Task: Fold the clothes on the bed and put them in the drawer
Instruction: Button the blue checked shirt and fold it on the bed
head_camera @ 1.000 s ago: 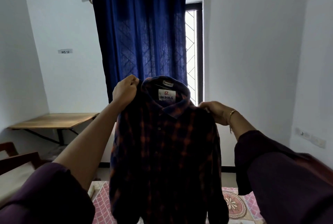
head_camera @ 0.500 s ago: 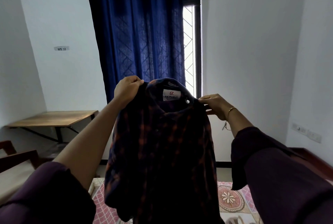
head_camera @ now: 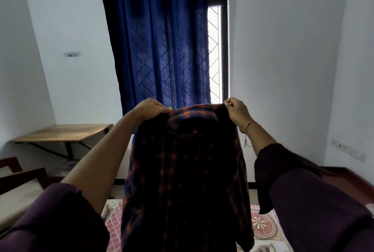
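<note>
A dark plaid shirt [head_camera: 186,170], navy with orange checks, hangs in the air in front of the person, held up by its top edge at about the height of the window sill. Its body drops straight down and its lower part covers the near middle of the bed [head_camera: 263,225], whose pink and cream patterned cover shows on both sides of the cloth. The top edge of the shirt is stretched between the two hands, with the fabric slightly bunched just below it.

The left hand [head_camera: 148,108] grips the shirt's upper left corner, its fingers curled over the cloth with the knuckles up. The right hand [head_camera: 235,110] pinches the upper right corner between thumb and fingers, the fingers folded in tight on the fabric. A thin gold bracelet [head_camera: 251,124] sits on the right wrist. Both forearms are bare, with dark purple sleeves pushed up near the elbows.

Behind the shirt, a blue curtain [head_camera: 159,49] hangs from a metal rod and covers most of a window [head_camera: 217,49], whose right strip is uncovered and bright. A wooden counter [head_camera: 60,132] stands against the left wall, with a small label reading "WS 12" above it.
</note>
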`<state>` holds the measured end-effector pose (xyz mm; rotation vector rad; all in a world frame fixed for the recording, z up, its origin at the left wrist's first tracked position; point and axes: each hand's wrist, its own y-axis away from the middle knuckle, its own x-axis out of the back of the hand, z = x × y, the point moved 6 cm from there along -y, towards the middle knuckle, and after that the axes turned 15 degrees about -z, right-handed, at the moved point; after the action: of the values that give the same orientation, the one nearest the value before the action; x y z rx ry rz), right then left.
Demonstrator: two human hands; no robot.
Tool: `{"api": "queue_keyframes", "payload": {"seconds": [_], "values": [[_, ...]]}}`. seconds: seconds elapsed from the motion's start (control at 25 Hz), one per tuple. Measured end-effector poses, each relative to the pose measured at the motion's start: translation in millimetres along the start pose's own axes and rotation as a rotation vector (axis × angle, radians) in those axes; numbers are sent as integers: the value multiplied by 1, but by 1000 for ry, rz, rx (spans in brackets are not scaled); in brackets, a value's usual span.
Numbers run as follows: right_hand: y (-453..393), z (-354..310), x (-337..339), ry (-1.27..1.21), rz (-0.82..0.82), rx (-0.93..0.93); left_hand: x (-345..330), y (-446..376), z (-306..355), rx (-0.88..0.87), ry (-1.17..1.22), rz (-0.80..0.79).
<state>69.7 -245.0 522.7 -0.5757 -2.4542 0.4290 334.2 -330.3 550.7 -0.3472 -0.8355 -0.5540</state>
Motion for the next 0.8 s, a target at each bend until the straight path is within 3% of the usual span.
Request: {"api": "queue_keyframes", "payload": {"seconds": [0.08,0.24,0.32,0.48,0.56,0.68,0.8], "values": [[3,-8,9,90,38,98,-6,1,-3,-63,26,-39],[5,-9,5,171,-139,188,9,-2,-8,-106,34,292],[4,-4,-3,352,-218,198,9,-3,-4,-108,3,361],[7,-1,-3,667,-19,349,3,-3,10,-167,50,386],[9,-6,3,554,44,292,2,-1,17,-203,76,402],[5,-6,8,394,-57,254,11,1,17,-203,53,441],[9,1,14,47,-178,133,18,1,9,-197,-10,428]]}}
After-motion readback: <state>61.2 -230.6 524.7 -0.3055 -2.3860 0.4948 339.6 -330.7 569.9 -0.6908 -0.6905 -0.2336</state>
